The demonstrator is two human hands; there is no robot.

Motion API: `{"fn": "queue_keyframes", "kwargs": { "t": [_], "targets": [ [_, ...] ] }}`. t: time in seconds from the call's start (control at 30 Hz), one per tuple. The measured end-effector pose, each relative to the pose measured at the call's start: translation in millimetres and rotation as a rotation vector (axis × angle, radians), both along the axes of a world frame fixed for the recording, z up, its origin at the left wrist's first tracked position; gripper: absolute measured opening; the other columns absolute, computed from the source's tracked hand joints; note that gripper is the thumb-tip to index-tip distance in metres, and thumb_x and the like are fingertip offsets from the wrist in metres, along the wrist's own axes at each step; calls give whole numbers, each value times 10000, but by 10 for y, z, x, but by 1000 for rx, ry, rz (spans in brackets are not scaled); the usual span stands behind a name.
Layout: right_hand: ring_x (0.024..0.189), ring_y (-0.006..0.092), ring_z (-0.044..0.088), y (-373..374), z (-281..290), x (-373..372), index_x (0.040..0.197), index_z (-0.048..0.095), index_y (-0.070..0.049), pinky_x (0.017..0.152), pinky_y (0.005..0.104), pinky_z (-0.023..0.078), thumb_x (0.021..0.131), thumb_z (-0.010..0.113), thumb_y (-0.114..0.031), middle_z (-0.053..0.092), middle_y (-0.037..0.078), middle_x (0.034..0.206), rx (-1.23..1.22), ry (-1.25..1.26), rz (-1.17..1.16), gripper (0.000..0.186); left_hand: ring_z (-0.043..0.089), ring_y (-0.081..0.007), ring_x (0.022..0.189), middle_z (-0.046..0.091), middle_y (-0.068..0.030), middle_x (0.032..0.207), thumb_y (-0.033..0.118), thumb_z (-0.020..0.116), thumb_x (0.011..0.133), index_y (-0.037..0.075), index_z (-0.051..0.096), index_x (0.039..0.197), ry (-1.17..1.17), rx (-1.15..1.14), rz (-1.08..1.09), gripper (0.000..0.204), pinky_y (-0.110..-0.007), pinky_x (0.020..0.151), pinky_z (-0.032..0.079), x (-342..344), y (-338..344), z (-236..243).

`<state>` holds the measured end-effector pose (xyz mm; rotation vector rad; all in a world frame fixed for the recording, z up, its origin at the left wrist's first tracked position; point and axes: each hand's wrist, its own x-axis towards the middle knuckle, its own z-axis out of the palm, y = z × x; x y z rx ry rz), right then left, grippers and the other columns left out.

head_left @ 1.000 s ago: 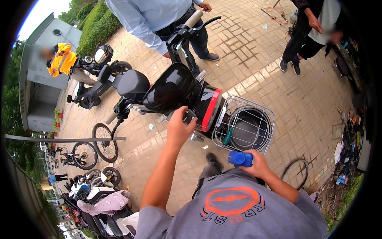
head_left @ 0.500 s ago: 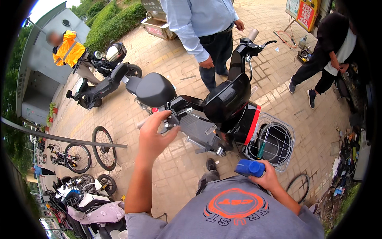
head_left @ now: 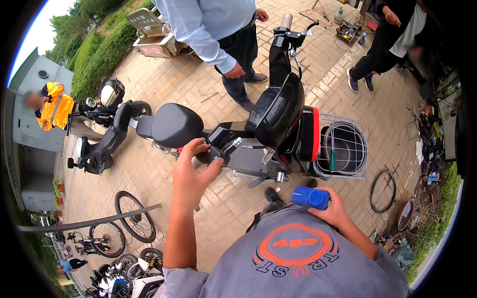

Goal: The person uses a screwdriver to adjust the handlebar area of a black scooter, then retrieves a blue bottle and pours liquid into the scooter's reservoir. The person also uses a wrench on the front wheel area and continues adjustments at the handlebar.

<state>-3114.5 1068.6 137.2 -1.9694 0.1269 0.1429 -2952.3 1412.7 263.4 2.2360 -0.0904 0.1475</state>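
My left hand (head_left: 190, 171) is at the near end of the handlebar (head_left: 218, 153) of a black electric scooter (head_left: 273, 119). Its thumb and forefinger rest at the lever clamp, the other fingers curl behind, and the grip is mostly hidden. In my right hand (head_left: 334, 207) is a blue plastic bottle (head_left: 309, 197), gripped by its side in front of my grey shirt. Just beyond the bottle is the scooter's wire basket (head_left: 365, 145), with a dark round thing and a green-handled tool (head_left: 332, 161), seemingly a screwdriver.
A person in a light blue shirt (head_left: 211, 25) stands behind the scooter; another in dark clothes (head_left: 382, 54) is at far right. A tyre (head_left: 383, 192) lies right, near scattered parts. Left are a loose wheel (head_left: 135, 217), a metal bar (head_left: 89, 222) and another scooter (head_left: 112, 139).
My view has turned, so the surroundings sit differently. My left hand stays at the handlebar and the right keeps the blue bottle. The person at far right now holds out a hand.
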Motion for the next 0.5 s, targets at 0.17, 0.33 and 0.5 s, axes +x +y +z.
{"fn": "queue_keyframes", "kwargs": {
  "t": [0.17,0.33,0.5],
  "targets": [
    [1058,253,636,3,-94,12,1149,595,-28,935,370,484,608,896,-163,655,129,1134,2,51,-7,634,644,-205,990,689,-139,1035,66,804,704,-10,576,1185,6,22,24,537,-335,907,482,-3,-81,-2],
    [1077,272,634,-68,-81,82,1147,598,-29,944,375,482,601,894,-160,651,137,1158,17,63,13,635,649,-205,971,685,-162,1035,90,829,694,-17,585,1172,-31,37,39,547,-320,887,491,6,-80,-62],
    [1063,285,638,-192,-123,142,1151,589,-34,929,376,485,594,892,-161,652,143,1134,9,32,23,647,654,-211,989,692,-151,1037,93,834,688,-15,597,1180,-21,81,22,556,-328,918,482,-6,-80,-64]
  ]
}}
